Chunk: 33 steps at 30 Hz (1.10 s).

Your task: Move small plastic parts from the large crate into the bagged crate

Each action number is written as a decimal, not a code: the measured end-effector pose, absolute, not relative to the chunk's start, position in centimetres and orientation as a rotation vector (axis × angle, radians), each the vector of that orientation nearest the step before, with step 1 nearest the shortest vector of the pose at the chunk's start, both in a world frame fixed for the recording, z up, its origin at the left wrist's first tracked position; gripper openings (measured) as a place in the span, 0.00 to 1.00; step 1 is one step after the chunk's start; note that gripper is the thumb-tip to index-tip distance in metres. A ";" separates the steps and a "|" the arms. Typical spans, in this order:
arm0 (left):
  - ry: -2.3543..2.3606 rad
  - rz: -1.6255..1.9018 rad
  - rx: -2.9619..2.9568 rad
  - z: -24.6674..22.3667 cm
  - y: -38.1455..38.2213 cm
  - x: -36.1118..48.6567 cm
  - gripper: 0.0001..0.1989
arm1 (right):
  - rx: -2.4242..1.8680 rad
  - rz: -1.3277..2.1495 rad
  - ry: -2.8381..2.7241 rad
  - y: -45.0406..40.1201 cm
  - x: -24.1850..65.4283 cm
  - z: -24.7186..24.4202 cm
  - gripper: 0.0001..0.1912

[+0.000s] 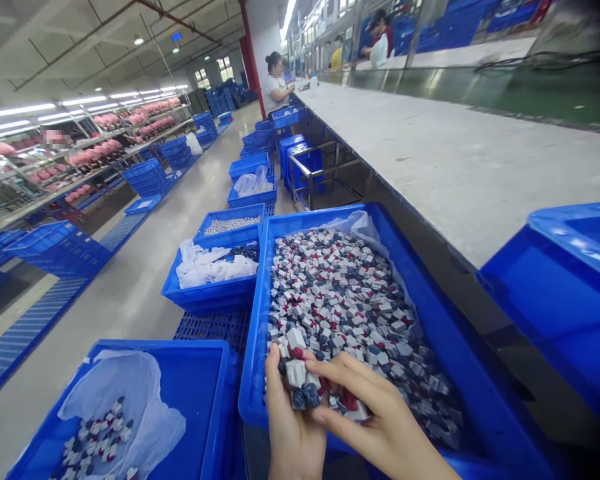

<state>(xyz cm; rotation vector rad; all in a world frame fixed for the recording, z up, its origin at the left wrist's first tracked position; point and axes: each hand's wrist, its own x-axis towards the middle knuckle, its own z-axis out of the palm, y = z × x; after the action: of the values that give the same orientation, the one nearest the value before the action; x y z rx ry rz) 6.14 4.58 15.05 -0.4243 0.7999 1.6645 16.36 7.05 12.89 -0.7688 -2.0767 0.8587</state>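
Several small plastic pieces (296, 373) in white, red and dark blue lie heaped in my left hand (293, 433), whose fingers curl up around them. My right hand (375, 407) presses against the pile from the right, its thumb and fingers closed on some of the same pieces. Both hands are above the near end of a large blue bin (254, 333). A deep layer of like pieces (335, 287) fills that bin over a clear plastic liner.
At the lower left a blue bin (200, 400) holds a plastic bag (145, 380) and a few pieces. More blue bins (210, 293) run along the left. A long white table (440, 160) lies right, with another blue bin (555, 287) at its edge. A person (276, 83) sits far ahead.
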 end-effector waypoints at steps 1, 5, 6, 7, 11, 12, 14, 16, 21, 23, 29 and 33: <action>0.851 1.665 -0.417 14.9 4.6 6.2 0.09 | -0.796 0.853 -2.076 7.1 16.3 12.8 0.19; 0.918 1.672 -0.394 14.5 4.9 6.1 0.08 | -0.925 0.838 -2.063 7.0 15.9 12.2 0.19; 0.918 1.671 -0.408 14.5 5.0 6.1 0.08 | -0.942 0.845 -2.060 7.0 15.8 12.1 0.18; 0.903 1.666 -0.427 14.5 5.1 6.0 0.08 | -0.952 0.859 -2.060 7.0 15.8 12.0 0.19; 0.832 1.670 -0.514 14.9 5.7 5.7 0.06 | -0.968 0.883 -2.045 7.0 15.6 11.8 0.17; 0.847 1.677 -0.521 15.1 5.8 5.7 0.06 | -0.972 0.868 -2.040 7.0 15.6 11.8 0.17; 0.903 1.691 -0.507 15.2 5.9 5.7 0.06 | -0.977 0.824 -2.030 6.9 15.5 11.9 0.18; 0.937 1.694 -0.481 15.1 5.8 5.8 0.06 | -0.969 0.806 -2.020 6.9 15.3 11.9 0.17; 0.901 1.677 -0.452 14.9 5.5 6.1 0.08 | -0.960 0.963 -1.948 7.0 15.2 12.0 0.14; 0.878 1.663 -0.466 15.0 5.5 6.1 0.07 | -0.998 1.080 -1.858 7.1 15.2 12.0 0.12; 0.975 1.691 -0.381 14.5 5.2 6.2 0.12 | -1.121 1.468 -1.373 7.4 15.2 11.8 0.13; 1.065 1.706 -0.273 13.8 4.8 6.2 0.15 | -1.097 1.513 -1.299 7.3 15.3 11.5 0.14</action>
<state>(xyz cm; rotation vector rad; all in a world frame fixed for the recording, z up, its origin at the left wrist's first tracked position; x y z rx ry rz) 6.20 4.81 13.83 -0.2725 1.0647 1.7063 15.28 7.34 11.46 -1.0972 -1.2992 1.5127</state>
